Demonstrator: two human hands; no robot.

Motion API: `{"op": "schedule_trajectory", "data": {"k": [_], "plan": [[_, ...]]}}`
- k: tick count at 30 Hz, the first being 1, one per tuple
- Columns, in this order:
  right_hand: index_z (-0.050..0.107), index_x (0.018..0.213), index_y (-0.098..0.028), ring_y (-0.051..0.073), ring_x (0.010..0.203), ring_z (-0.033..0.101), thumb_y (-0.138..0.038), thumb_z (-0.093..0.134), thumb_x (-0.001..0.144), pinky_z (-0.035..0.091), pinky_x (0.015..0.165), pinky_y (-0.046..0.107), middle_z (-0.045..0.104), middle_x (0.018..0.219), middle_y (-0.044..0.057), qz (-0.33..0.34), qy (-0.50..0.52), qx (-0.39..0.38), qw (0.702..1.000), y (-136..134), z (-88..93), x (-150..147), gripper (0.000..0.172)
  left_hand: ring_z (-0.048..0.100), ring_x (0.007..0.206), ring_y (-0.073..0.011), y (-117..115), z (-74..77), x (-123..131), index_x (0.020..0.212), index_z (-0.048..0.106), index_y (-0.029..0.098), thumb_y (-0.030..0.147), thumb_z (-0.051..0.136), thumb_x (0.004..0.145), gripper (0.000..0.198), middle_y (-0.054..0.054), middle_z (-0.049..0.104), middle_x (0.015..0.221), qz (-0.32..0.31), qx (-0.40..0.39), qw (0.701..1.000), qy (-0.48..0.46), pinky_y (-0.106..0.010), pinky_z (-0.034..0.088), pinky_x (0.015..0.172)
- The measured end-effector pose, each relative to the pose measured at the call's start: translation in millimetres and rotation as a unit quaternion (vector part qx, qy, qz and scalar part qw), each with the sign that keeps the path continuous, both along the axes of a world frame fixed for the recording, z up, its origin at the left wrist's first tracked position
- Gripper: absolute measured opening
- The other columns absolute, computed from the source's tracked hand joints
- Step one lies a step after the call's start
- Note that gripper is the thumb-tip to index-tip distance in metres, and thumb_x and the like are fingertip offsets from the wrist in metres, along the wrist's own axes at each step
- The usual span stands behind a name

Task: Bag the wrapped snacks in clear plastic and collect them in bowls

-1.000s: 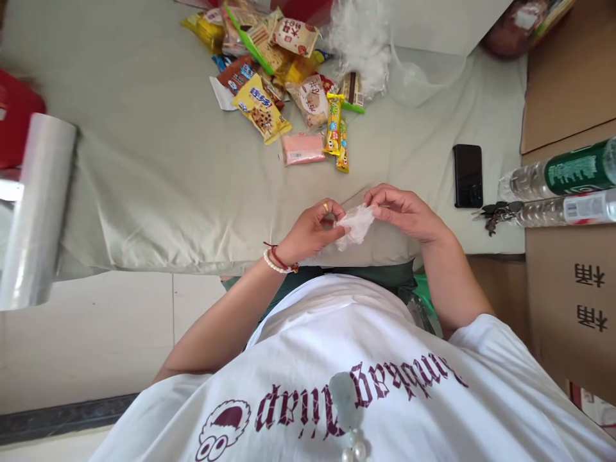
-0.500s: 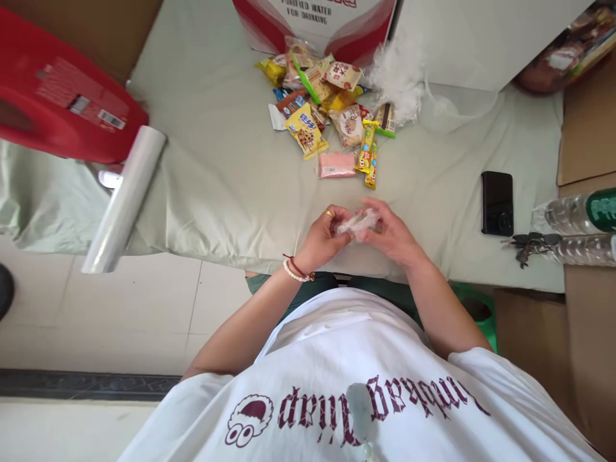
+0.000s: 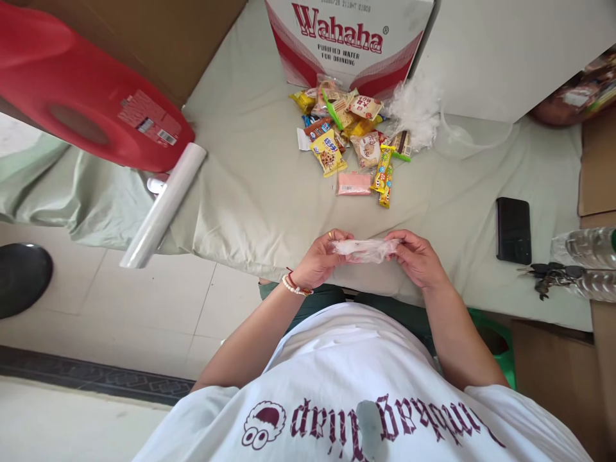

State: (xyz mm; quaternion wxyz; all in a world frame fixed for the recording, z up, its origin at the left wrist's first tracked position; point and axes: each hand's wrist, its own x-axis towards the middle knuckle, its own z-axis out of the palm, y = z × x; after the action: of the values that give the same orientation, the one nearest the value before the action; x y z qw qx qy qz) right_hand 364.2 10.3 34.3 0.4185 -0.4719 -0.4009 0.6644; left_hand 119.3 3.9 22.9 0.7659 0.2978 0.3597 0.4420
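Note:
A clear, crinkled plastic bag (image 3: 366,250) is stretched level between my two hands, just above the table's near edge. My left hand (image 3: 321,258), with a ring and a beaded bracelet, pinches its left end. At the other end my right hand (image 3: 418,258) has thumb and fingers closed on the plastic. Whether anything lies inside the bag I cannot make out. Beyond the hands lies a pink packet (image 3: 354,184), beside two yellow snack sticks (image 3: 384,174). Behind them is a heap of wrapped snacks, with a yellow cookie packet (image 3: 328,154) at its front.
A Wahaba-style lettered water carton, marked Wahaha (image 3: 346,45), stands at the back. Crumpled plastic (image 3: 418,112) and a clear tub (image 3: 474,138) are right of the snacks. A red jug (image 3: 106,109) and plastic roll (image 3: 163,208) lie left; a phone (image 3: 513,230), keys (image 3: 548,274) and bottles (image 3: 590,247) right.
My hands have moved apart, and the bunched plastic bag between them is now drawn out lengthwise. The whole view has shifted, showing more of the carton.

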Motion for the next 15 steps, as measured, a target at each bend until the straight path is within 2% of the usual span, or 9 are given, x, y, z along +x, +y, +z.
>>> {"op": "schedule_trajectory", "data": {"k": [3, 5, 7, 10, 13, 15], "plan": [[0.074, 0.096, -0.028, 0.014, 0.082, 0.065, -0.05, 0.09, 0.072, 0.059, 0.081, 0.03, 0.07, 0.093, -0.001, -0.111, 0.013, -0.008, 0.994, 0, -3.2, 0, 0.036, 0.06, 0.085, -0.0126, 1, -6.1, 3, 0.074, 0.05, 0.019, 0.031, 0.098, 0.06, 0.053, 0.001, 0.061, 0.095, 0.079, 0.002, 0.997, 0.026, -0.03, 0.055, 0.081], [0.071, 0.101, -0.029, 0.015, 0.087, 0.066, -0.056, 0.084, 0.078, 0.061, 0.082, 0.031, 0.07, 0.099, 0.0, -0.136, 0.007, -0.025, 0.99, -1, -4.8, -3, 0.038, 0.056, 0.08, -0.0107, 1, -9.5, 6, 0.07, 0.047, 0.018, 0.03, 0.097, 0.06, 0.053, 0.002, 0.06, 0.09, 0.105, 0.014, 0.993, 0.044, -0.027, 0.052, 0.076], [0.068, 0.106, -0.029, 0.016, 0.086, 0.066, -0.06, 0.081, 0.079, 0.062, 0.077, 0.031, 0.07, 0.104, 0.001, -0.124, -0.02, -0.034, 0.991, -3, -7.3, -8, 0.043, 0.054, 0.078, -0.0105, 1, -11.3, 9, 0.07, 0.048, 0.018, 0.028, 0.095, 0.06, 0.049, 0.002, 0.06, 0.089, 0.101, 0.023, 0.993, 0.05, -0.025, 0.049, 0.074], [0.068, 0.105, -0.028, 0.015, 0.076, 0.062, -0.048, 0.088, 0.073, 0.058, 0.069, 0.028, 0.07, 0.093, 0.0, -0.102, -0.101, -0.01, 0.99, -4, -12.7, -12, 0.044, 0.053, 0.078, -0.0109, 2, -11.3, 9, 0.068, 0.047, 0.018, 0.023, 0.09, 0.062, 0.044, 0.001, 0.06, 0.088, 0.105, 0.029, 0.992, 0.06, -0.025, 0.047, 0.074], [0.072, 0.092, -0.025, 0.014, 0.07, 0.058, -0.034, 0.085, 0.074, 0.052, 0.069, 0.027, 0.066, 0.078, -0.003, -0.082, -0.145, 0.038, 0.985, -1, -15.2, -4, 0.024, 0.057, 0.084, -0.0134, 3, -9.5, 1, 0.067, 0.047, 0.018, 0.018, 0.086, 0.063, 0.039, 0.0, 0.059, 0.093, 0.128, 0.042, 0.987, 0.083, -0.028, 0.047, 0.079], [0.075, 0.085, -0.024, 0.015, 0.079, 0.061, -0.029, 0.083, 0.075, 0.051, 0.075, 0.028, 0.07, 0.086, 0.0, -0.072, -0.138, 0.067, 0.986, 2, -13.6, 8, 0.014, 0.06, 0.091, -0.0162, 3, -7.7, -7, 0.066, 0.048, 0.018, 0.016, 0.084, 0.064, 0.036, -0.002, 0.06, 0.097, 0.125, 0.069, 0.983, 0.113, -0.03, 0.047, 0.083]]}}
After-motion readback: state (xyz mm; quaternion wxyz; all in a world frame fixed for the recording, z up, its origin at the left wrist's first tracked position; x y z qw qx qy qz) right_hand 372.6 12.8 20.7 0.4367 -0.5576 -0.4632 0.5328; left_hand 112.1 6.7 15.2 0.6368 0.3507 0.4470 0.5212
